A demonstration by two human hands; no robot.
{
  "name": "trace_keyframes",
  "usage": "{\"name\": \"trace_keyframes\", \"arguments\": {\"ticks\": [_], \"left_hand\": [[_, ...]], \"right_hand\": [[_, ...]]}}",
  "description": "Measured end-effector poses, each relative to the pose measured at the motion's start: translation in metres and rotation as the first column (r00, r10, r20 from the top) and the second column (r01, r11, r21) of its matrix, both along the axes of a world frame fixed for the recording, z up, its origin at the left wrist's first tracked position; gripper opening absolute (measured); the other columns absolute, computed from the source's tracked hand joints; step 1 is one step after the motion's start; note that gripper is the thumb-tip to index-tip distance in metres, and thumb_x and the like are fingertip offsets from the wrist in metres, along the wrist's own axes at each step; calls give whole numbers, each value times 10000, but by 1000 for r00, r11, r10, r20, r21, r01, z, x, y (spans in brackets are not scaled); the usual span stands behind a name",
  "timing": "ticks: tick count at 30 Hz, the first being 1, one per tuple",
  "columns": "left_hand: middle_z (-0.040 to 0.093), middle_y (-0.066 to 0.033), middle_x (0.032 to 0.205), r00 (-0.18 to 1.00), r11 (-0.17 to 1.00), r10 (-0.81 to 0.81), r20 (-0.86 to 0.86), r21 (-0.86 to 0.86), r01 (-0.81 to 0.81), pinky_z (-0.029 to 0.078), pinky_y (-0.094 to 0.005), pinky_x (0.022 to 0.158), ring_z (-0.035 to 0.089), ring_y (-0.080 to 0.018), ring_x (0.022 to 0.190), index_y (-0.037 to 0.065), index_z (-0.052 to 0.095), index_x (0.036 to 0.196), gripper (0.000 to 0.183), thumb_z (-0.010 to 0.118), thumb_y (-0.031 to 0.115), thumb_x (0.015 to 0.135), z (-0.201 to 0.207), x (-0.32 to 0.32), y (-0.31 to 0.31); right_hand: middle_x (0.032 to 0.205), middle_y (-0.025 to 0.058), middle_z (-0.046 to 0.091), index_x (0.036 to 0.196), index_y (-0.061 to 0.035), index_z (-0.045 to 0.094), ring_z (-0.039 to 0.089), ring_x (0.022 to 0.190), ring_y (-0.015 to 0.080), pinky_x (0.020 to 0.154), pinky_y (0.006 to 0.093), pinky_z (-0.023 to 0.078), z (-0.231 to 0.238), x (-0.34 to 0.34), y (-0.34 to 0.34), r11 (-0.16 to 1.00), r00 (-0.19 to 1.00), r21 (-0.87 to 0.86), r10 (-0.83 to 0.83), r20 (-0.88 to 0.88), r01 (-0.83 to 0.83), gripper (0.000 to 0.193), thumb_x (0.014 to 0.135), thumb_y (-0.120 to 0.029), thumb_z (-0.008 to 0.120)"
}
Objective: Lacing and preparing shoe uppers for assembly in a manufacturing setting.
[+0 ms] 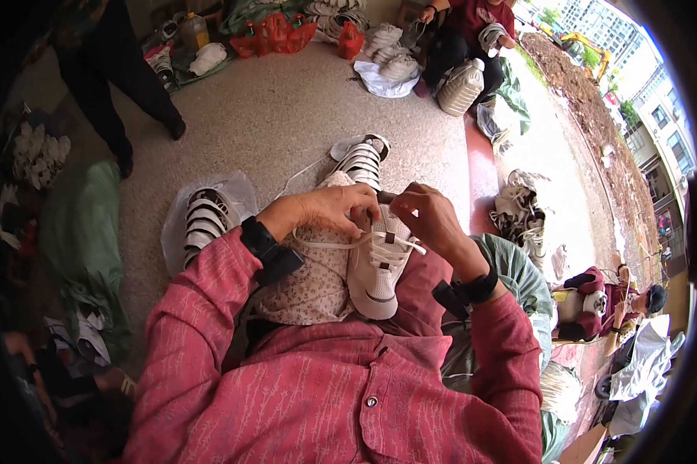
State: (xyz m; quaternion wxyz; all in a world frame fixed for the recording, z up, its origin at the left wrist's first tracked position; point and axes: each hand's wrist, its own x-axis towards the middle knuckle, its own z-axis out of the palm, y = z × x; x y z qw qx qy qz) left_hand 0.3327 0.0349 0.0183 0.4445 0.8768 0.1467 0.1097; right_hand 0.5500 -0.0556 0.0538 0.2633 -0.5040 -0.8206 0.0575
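A white mesh sneaker (376,280) rests on my lap, its toe toward me. White shoelace (391,251) crosses its front, with loose lengths out to both sides. My left hand (334,210) has its fingers curled against the sneaker's left eyelet edge, thumb and fingertips close together. At the sneaker's ankle opening my right hand (430,219) is closed in a pinch; what lies between its fingertips is too small to make out. A patterned cloth (317,274) covers my left thigh under the sneaker.
Stacked shoe parts with dark and white bands stand on the floor, one stack (205,220) on a clear plastic bag, another stack (362,164) beyond my hands. Green sacks (82,232) flank me. Co-workers sit at the far right and right side; a person in dark trousers (120,73) stands far left.
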Motion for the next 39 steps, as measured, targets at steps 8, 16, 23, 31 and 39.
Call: {"name": "trace_keyframes", "arguments": {"ticks": [8, 16, 23, 31, 39], "left_hand": [[449, -62, 1094, 997, 999, -40, -63, 4, 40, 497, -314, 774, 560, -193, 894, 45, 552, 1047, 427, 764, 103, 681, -9, 8, 6], [435, -44, 1104, 998, 996, -40, -47, -87, 36, 475, -288, 800, 515, -159, 970, 59, 569, 1031, 376, 761, 102, 710, -22, 8, 14], [438, -28, 1097, 999, 988, 41, -8, -148, -42, 477, -276, 828, 536, -141, 935, 78, 619, 1013, 316, 763, 138, 737, -11, 6, -11], [466, -86, 1074, 928, 840, 369, -46, 445, -311, 448, -329, 892, 538, -257, 1007, 69, 668, 837, 336, 783, 347, 689, 10, 33, -55], [466, -79, 1063, 960, 973, 231, -161, 60, -224, 415, -286, 856, 472, -198, 999, 22, 579, 716, 244, 761, 170, 648, -4, 26, -36]], "right_hand": [[842, 25, 613, 890, -90, 705, 600, 743, 156, 644, 297, 483, -26, -4, 13, 887, 958, -385, 179, -222, -255, 125, 766, -86, 717], [809, 33, 620, 748, -111, 656, 620, 829, 199, 681, 334, 483, -47, -19, 11, 957, 968, -150, 248, -28, -249, 38, 720, -91, 673], [839, 21, 601, 837, -95, 677, 620, 848, 183, 776, 318, 432, 11, 34, 17, 974, 908, 3, -212, 362, 227, 60, 825, -122, 625], [1003, 104, 648, 1012, 5, 596, 651, 893, 192, 823, 321, 506, -19, 10, -4, 634, 137, -452, -481, -866, -627, 162, 933, -127, 545], [985, 124, 638, 993, 10, 549, 628, 934, 250, 960, 415, 480, -25, 90, 18, 874, -497, -161, -402, -769, -458, 107, 947, -78, 507]]}}
